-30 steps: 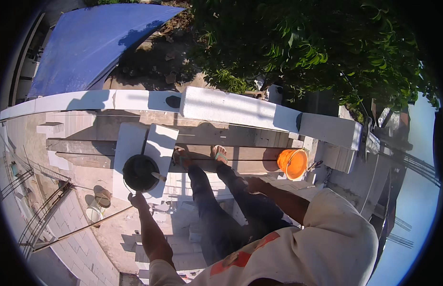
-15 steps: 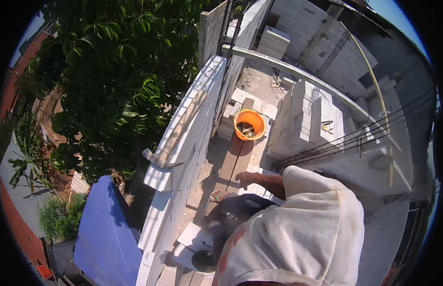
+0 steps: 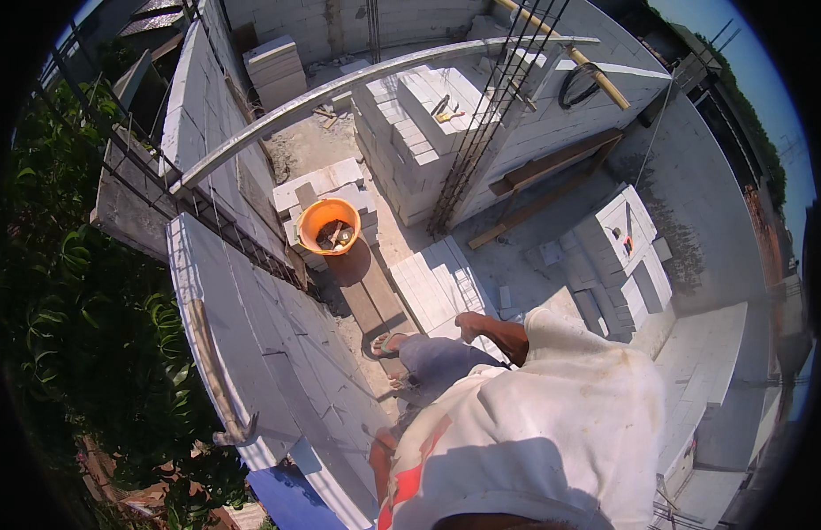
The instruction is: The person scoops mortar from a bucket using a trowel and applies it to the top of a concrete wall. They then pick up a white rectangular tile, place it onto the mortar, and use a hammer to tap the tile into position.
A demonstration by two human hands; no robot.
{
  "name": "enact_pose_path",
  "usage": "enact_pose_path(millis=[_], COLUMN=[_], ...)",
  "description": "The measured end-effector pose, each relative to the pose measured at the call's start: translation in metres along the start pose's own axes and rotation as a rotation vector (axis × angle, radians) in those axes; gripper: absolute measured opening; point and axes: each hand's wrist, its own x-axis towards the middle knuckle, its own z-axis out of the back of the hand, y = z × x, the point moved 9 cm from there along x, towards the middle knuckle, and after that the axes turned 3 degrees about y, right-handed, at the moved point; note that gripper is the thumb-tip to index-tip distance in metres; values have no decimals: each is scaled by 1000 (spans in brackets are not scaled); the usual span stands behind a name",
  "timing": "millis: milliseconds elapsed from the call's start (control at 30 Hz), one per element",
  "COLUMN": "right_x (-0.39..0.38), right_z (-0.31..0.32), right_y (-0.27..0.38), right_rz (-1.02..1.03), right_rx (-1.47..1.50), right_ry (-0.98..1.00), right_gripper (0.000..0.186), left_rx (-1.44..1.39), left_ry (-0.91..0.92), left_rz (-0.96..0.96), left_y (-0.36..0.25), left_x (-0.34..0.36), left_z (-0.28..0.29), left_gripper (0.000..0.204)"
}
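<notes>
My right hand (image 3: 470, 325) hangs beside my bent knee, above pale blocks (image 3: 437, 278). Its fingers look curled together, and nothing shows in them. Low in the picture, my left hand (image 3: 380, 439) is partly visible between the wall and my white shirt; its fingers cannot be made out. A hammer (image 3: 211, 346) with a wooden handle lies along the top of the white block wall (image 3: 287, 353) on the left. Ahead of my sandalled foot (image 3: 388, 344), an orange bucket (image 3: 315, 212) holds dark debris or tools at the end of wooden planks (image 3: 373, 296).
Stacked white blocks (image 3: 388, 132) stand beyond the bucket, with pliers (image 3: 444, 110) on top. Upright rebar (image 3: 468, 150) rises beside them. A long pale beam (image 3: 340, 88) crosses overhead. More blocks (image 3: 622, 234) are at right. Trees (image 3: 83, 327) lie beyond the left wall.
My view has turned right, so the bucket, wall and hammer now appear farther left and the right-hand block pile shows. My right hand stays by the knee. Part of my left arm has appeared.
</notes>
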Motion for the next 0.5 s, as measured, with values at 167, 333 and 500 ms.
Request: enact_pose_path(millis=[167,333,500], right_x=[-63,-95,-110], right_z=[-47,-35,28], right_y=[-52,-42,-35], right_rz=[-51,-10,122], right_rx=[278,592,787], right_ry=[-56,-90,-275], right_gripper=[30,46,48], left_rx=[312,557,634], left_ry=[72,53,116], left_rz=[-120,-131,-238], left_y=[-23,-37,-84], left_x=[17,32,39], left_z=[0,4,-16], left_gripper=[39,42,43])
